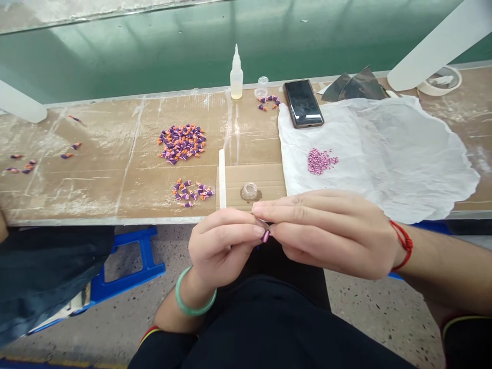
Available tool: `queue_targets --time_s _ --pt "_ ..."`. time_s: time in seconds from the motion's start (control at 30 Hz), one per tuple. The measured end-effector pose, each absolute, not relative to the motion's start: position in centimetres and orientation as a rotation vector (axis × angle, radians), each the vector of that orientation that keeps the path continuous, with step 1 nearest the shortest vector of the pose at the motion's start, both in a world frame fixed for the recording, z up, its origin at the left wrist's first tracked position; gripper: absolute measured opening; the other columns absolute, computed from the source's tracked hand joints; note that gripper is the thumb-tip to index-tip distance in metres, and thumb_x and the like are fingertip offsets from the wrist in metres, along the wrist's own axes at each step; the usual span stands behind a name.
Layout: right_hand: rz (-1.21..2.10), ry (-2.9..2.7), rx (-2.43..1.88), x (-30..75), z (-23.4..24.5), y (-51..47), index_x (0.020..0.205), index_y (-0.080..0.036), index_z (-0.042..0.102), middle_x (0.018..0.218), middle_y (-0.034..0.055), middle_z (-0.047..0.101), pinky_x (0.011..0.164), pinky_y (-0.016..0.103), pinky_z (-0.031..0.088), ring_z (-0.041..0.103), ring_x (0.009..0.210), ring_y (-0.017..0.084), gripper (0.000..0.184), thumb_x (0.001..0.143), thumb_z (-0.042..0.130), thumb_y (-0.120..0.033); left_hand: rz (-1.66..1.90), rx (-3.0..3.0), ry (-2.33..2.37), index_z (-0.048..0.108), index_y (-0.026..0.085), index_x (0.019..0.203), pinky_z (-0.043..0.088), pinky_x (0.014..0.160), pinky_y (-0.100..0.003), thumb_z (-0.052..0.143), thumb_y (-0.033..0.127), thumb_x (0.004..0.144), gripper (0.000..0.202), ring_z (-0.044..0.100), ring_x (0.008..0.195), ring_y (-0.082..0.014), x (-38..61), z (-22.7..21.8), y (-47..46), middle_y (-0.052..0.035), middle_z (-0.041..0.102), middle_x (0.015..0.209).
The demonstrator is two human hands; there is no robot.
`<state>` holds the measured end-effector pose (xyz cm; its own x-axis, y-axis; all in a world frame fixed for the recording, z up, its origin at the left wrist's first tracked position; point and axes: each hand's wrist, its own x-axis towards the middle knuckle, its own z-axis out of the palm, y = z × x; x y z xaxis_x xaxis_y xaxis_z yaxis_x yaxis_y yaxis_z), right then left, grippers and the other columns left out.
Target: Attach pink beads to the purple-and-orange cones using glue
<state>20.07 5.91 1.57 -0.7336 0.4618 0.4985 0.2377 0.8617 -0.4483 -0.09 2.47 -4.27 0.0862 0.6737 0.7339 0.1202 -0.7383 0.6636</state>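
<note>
Just past the table's front edge, my left hand (pixel 226 246) pinches a small purple-and-pink piece (pixel 265 236) between thumb and fingers. My right hand (pixel 334 233) meets it from the other side, fingers pressed together and tips against the piece; anything between those tips is hidden. Beyond my hands, a small clear cup (pixel 249 191) sits on a cardboard square (pixel 269 174) with a wet patch around it. Left of the cardboard lies a small group of purple-and-orange pieces (pixel 187 193). A larger heap of similar pieces (pixel 182 143) is behind that.
Tiny pink bits (pixel 321 161) lie on white paper (pixel 403 154) at the right, with a phone (pixel 303 103) at its corner. Behind stand a dropper bottle (pixel 237 77) and a clear container (pixel 262 87). A tape roll (pixel 442 82) is far right. Another person's dark clothing (pixel 49 277) shows at left.
</note>
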Motion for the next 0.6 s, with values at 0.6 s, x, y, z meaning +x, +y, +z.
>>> queue_targets --time_s 0.6 --pt "0.741 -2.223 -0.926 18.9 0.1 6.6 0.085 -0.022 0.067 0.081 -0.0004 0.077 0.062 0.023 0.056 0.071 0.067 0.013 0.015 0.090 0.053 -0.018 1.472 1.072 1.024 0.077 0.018 0.081 0.058 0.048 -0.019 0.085 0.030 0.076 0.015 0.067 0.048 -0.0109 1.0 -4.2 2.2 -0.0022 0.077 0.069"
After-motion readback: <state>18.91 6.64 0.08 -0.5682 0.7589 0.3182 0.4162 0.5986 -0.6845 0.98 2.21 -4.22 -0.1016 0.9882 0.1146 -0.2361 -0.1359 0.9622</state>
